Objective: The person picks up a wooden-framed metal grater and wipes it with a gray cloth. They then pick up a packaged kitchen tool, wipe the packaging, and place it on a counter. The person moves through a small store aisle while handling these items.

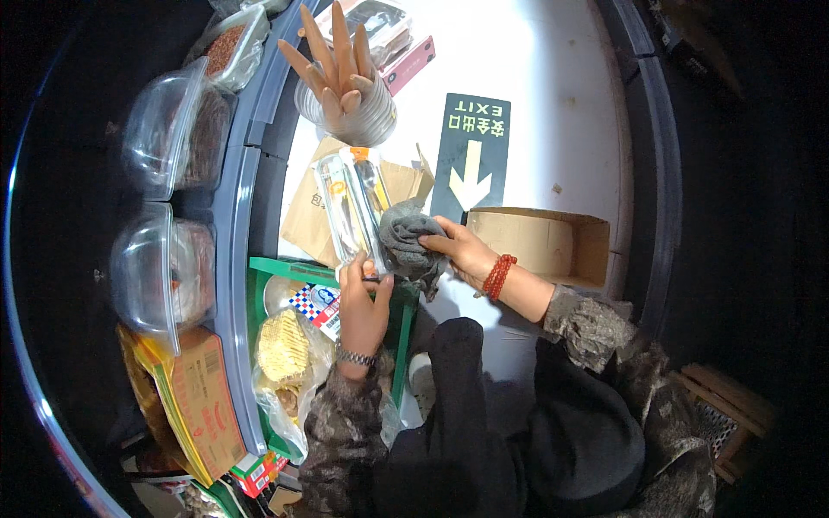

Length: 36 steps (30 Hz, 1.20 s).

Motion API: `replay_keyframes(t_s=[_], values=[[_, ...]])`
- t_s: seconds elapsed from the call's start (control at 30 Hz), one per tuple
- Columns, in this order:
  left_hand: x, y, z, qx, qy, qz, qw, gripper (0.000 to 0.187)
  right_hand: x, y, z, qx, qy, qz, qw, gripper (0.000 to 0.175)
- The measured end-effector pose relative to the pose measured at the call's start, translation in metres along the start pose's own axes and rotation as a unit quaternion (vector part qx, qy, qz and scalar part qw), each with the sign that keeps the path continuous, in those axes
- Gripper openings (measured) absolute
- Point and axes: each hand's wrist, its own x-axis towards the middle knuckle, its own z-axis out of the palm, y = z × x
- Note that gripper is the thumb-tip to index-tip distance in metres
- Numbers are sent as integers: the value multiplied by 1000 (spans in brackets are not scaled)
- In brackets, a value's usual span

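Observation:
My left hand (364, 307) grips the near end of long clear plastic cases (350, 207), stacked or side by side. They seem to hold cutlery, with orange and yellow parts showing through. My right hand (463, 249) pinches a crumpled grey cloth (414, 239) against the right side of the cases. Flattened cardboard (304, 223) lies beneath them. Below my left hand, a green crate (295, 267) holds a yellow textured item (283, 346) in a plastic bag and a printed packet (320, 309). My wrist and sleeve hide part of the crate.
Wooden pointed sticks (337, 58) stand in a ribbed clear container (382, 116). An open cardboard box (589, 249) sits right, by a floor sign with an arrow (473, 175). Along the left, a grey shelf edge (232, 259) bears clear tubs (139, 272). A wooden stool (725, 401) stands lower right.

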Motion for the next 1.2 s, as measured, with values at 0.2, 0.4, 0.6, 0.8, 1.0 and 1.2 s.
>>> replay_keyframes(t_s=[0.2, 0.4, 0.6, 0.8, 1.0, 1.2], values=[[2, -27, 27, -205, 3, -34, 978, 39, -10, -3, 5, 100, -6, 50, 994, 34], [-7, 6, 5, -241, -44, -89, 966, 30, -38, -22, 12, -31, -43, -74, 996, 34], [-11, 17, 0, -377, -107, -54, 918, 33, -57, -55, 18, -282, -68, -220, 931, 32], [-18, 25, 4, -434, -166, -96, 880, 24, -68, -83, 21, -352, -143, -305, 873, 29], [-12, 28, 3, -278, -170, 17, 945, 24, -76, -78, 22, -354, -94, -311, 877, 36], [-12, 34, 16, -360, -208, -32, 909, 29, -106, -88, 41, -583, 144, -432, 672, 54]])
